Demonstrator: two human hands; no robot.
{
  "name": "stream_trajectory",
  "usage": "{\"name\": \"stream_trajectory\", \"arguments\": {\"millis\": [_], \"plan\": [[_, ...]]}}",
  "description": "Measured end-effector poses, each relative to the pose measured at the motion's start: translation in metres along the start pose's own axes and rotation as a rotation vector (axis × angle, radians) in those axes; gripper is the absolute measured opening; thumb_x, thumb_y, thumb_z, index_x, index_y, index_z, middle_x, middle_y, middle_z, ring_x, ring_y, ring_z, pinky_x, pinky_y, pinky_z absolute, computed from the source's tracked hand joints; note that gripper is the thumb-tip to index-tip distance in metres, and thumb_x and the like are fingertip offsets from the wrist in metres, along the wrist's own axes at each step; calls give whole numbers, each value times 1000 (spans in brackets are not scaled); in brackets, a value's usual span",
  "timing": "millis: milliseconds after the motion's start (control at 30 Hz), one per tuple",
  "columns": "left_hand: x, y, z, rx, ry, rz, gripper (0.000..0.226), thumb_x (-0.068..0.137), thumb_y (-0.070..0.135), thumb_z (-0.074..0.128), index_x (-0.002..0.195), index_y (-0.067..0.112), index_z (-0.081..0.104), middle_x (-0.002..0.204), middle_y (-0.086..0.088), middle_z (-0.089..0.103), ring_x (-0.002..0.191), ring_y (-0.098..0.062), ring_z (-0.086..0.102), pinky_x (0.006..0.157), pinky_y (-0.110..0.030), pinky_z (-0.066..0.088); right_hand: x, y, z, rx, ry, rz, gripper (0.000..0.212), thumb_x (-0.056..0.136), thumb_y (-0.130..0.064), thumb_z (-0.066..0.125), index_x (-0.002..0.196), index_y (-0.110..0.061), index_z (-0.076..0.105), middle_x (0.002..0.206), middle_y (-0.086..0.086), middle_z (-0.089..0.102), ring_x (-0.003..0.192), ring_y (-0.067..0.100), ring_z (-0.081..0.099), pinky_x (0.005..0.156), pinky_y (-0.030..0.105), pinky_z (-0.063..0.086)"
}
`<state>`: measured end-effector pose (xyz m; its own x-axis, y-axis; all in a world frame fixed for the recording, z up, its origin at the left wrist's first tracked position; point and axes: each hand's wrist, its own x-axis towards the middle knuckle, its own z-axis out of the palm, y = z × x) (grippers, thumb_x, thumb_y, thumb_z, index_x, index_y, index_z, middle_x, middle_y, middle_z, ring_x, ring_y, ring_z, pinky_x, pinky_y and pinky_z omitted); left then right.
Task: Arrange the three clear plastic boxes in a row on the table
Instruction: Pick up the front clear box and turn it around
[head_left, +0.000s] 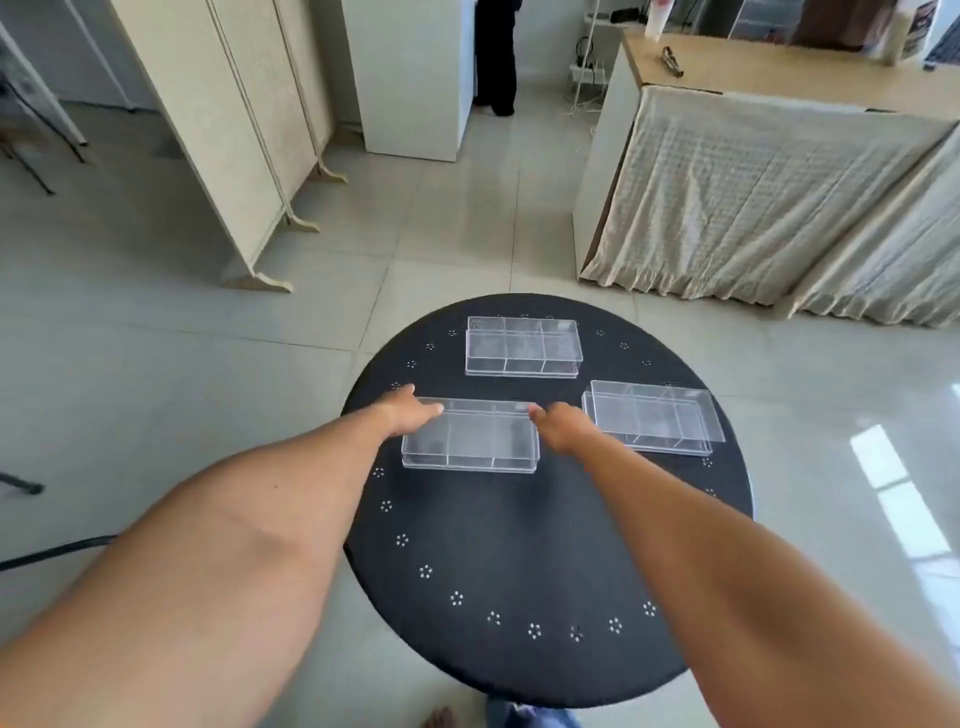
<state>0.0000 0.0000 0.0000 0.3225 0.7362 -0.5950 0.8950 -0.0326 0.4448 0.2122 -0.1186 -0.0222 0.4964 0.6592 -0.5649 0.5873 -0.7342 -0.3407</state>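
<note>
Three clear plastic boxes with inner dividers lie on a round black table (519, 561). The near box (470, 441) sits left of the middle. My left hand (408, 413) grips its far left corner and my right hand (563, 426) grips its far right end, fingers curled over the rim. The far box (522, 345) lies behind it, near the table's back edge. The right box (654, 418) rests at the right side, slightly turned, just beyond my right hand.
A cloth-draped wooden counter (753, 197) stands at the back right. A folding screen (244, 156) and a white cabinet (415, 78) stand at the back left. A person's dark legs (496, 57) show far behind. Tiled floor surrounds the table.
</note>
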Motion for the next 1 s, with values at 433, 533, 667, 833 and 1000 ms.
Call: {"name": "stream_trajectory", "arguments": {"millis": [433,533,667,833,1000], "plan": [[14,-26,30,-466,-22,-268,86,85,68,42,153,20,22,158,-1,29,138,-29,39,98,-43,41,34,21,43,271,-97,115,77,83,-72,22,108,-8,56,133,21,56,115,39,57,98,50,49],[16,-28,33,-505,-37,-290,86,83,71,42,151,20,28,157,-1,32,139,-27,39,101,-44,40,34,22,44,292,-88,136,81,87,-71,22,115,-4,58,134,20,54,115,39,57,101,51,47],[17,-24,39,-535,-73,-300,83,83,71,43,148,20,34,155,-3,36,139,-26,39,108,-47,39,32,19,46,311,-93,121,76,86,-70,22,106,-7,60,135,21,53,118,38,55,102,52,46],[18,-23,42,-566,-95,-303,86,84,69,47,149,15,32,157,-6,33,141,-28,37,110,-47,39,27,14,43,385,-128,132,71,93,-60,29,130,-5,56,134,17,52,122,33,51,90,49,54],[21,-30,40,-551,-86,-275,94,76,71,56,147,15,34,155,-8,36,139,-31,39,110,-46,38,26,19,39,506,-138,137,66,92,-60,35,120,-6,60,110,12,57,98,31,59,79,44,58]]}}
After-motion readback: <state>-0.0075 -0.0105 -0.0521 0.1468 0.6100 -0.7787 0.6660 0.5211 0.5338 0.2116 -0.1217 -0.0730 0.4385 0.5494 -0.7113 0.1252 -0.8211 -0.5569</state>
